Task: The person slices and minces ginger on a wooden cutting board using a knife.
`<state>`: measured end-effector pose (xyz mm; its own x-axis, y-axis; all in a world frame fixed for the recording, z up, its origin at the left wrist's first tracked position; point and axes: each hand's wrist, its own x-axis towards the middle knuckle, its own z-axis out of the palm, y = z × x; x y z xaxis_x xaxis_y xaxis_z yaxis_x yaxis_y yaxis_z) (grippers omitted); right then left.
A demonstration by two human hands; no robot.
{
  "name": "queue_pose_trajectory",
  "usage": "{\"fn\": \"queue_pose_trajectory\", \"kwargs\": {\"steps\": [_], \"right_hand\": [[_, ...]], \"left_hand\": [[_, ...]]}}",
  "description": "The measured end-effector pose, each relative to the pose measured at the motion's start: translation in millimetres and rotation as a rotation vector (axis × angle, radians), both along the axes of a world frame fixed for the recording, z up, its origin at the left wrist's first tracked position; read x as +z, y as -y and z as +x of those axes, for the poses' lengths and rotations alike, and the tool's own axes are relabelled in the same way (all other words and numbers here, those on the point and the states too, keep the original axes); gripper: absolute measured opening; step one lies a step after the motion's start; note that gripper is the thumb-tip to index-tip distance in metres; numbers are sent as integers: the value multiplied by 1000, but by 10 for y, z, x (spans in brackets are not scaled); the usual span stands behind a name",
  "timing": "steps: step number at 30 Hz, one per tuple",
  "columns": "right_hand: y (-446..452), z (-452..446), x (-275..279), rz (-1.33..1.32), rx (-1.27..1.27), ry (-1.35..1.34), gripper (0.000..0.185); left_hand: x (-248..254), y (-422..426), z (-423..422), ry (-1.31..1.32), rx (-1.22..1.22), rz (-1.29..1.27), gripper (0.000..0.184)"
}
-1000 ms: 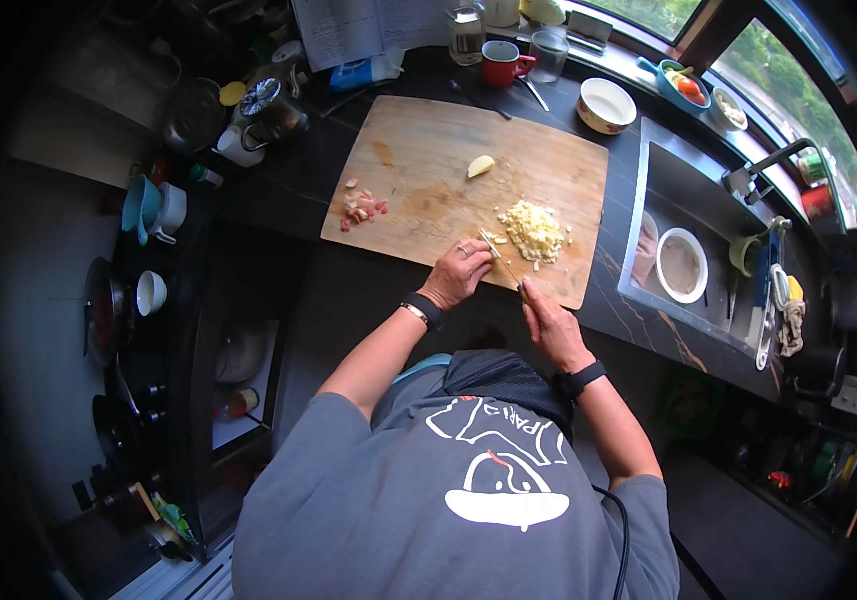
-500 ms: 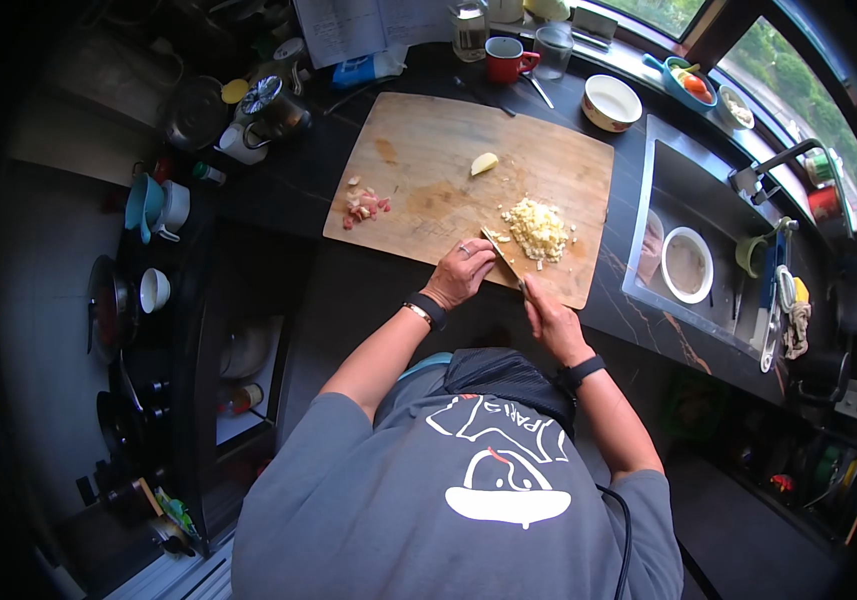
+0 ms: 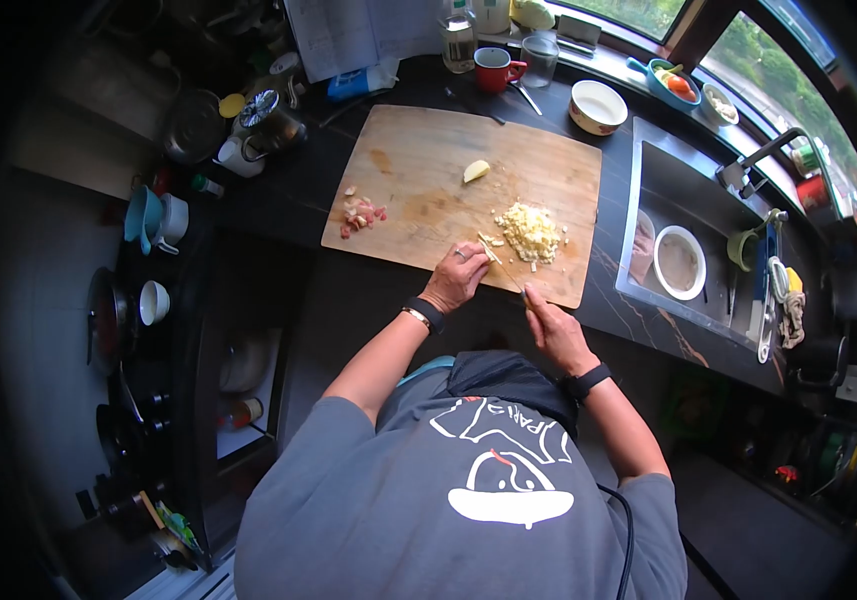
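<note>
My right hand (image 3: 546, 318) is closed round the handle of a knife (image 3: 509, 273), whose blade lies low over the front part of a wooden cutting board (image 3: 428, 150). Just left of the blade, my left hand (image 3: 459, 273) has its fingers bent together on a pale yellow piece (image 3: 489, 254) at the board's front edge. A heap of pale chopped bits (image 3: 530, 233) lies right of the blade. Farther back on the board is a larger pale wedge (image 3: 476, 171). Small pink and red pieces (image 3: 359, 214) are at the board's left side.
A metal sink (image 3: 683, 180) with a white bowl (image 3: 679, 262) in it is on the right. Behind the board stand a red mug (image 3: 494, 70), a glass jar (image 3: 539, 58) and a white bowl (image 3: 598, 107). A metal pot (image 3: 273, 120) stands at the back left.
The view has shifted slightly. The knife blade has tilted and moved a little beside my left fingertips. Both hands stay in nearly the same place on the board's front edge.
</note>
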<state>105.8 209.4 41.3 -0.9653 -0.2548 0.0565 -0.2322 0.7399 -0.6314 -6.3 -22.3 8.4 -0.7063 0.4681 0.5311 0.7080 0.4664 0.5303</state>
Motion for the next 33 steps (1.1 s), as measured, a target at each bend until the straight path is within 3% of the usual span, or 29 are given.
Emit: {"fn": "queue_pose_trajectory", "kwargs": {"steps": [9, 14, 17, 20, 26, 31, 33], "right_hand": [[71, -75, -49, 108, 32, 93, 60], [175, -201, -265, 1, 15, -155, 55], [193, -275, -275, 28, 29, -31, 56], [173, -260, -321, -13, 23, -104, 56], [-136, 87, -188, -10, -4, 57, 53], [-100, 34, -21, -166, -62, -175, 54], [-36, 39, 88, -96, -47, -59, 53]], "left_hand": [[-5, -9, 9, 11, 22, 6, 20], [17, -15, 8, 3, 22, 11, 18], [14, -17, 10, 14, 24, 9, 17], [1, -10, 15, 10, 23, 7, 17], [4, -21, 3, -22, 24, 23, 18], [-18, -21, 18, -14, 39, 55, 18], [-26, -20, 12, -18, 34, 43, 19]]}}
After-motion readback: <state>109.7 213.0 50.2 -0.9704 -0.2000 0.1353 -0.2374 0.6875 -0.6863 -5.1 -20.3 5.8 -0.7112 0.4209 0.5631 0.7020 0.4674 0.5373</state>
